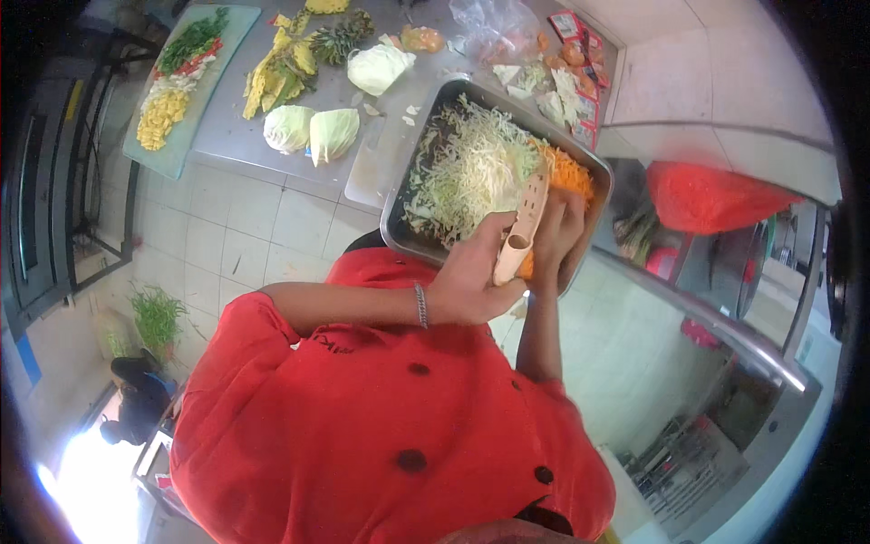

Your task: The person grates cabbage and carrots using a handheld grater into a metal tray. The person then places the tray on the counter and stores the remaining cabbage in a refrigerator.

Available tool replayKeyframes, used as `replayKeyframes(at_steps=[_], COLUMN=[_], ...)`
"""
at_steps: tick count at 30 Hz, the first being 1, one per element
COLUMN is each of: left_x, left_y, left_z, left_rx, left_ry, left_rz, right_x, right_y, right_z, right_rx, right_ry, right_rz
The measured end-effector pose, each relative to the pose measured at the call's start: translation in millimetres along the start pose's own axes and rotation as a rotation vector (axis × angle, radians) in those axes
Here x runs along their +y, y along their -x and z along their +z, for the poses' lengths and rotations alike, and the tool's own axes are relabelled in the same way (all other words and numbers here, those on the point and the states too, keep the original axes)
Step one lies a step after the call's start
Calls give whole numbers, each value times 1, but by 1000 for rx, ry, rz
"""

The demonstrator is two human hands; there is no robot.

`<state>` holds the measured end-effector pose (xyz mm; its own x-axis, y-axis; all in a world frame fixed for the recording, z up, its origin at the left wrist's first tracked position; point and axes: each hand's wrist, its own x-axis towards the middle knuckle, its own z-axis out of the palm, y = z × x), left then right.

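My left hand (471, 276) is wrapped around the lower end of a long beige hand grater (530, 213) with slots, held tilted over a deep metal tray (391, 220). My right hand (559, 228) is on the grater's right side with its fingers curled against it; whatever is in them is hidden. Shredded orange carrot (573, 177) lies in the tray's right part, around my right hand. Pale shredded cabbage (480, 168) fills the left and middle of the tray.
Cut cabbage pieces (333, 136), a larger cabbage chunk (381, 68) and pineapple peel (279, 77) lie on the metal table (231, 118). At left, a glass board (188, 136) bears chopped vegetables. A plastic bag (497, 27) and red packets (584, 113) lie at the back right.
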<state>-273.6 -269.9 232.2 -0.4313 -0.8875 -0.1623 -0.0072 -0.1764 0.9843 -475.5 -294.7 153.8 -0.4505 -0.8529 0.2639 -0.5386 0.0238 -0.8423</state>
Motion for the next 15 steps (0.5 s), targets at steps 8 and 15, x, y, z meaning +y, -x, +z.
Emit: replayKeyframes(at_steps=[8, 15], left_x=[4, 2], left_y=[7, 0], left_z=[-4, -4], left_rx=[-14, -23], left_ry=[50, 101], left_rz=[46, -24], right_x=[9, -7], right_y=[-2, -12], right_z=[10, 11], right_rx=[48, 8], right_ry=[-16, -28], right_rz=[69, 21])
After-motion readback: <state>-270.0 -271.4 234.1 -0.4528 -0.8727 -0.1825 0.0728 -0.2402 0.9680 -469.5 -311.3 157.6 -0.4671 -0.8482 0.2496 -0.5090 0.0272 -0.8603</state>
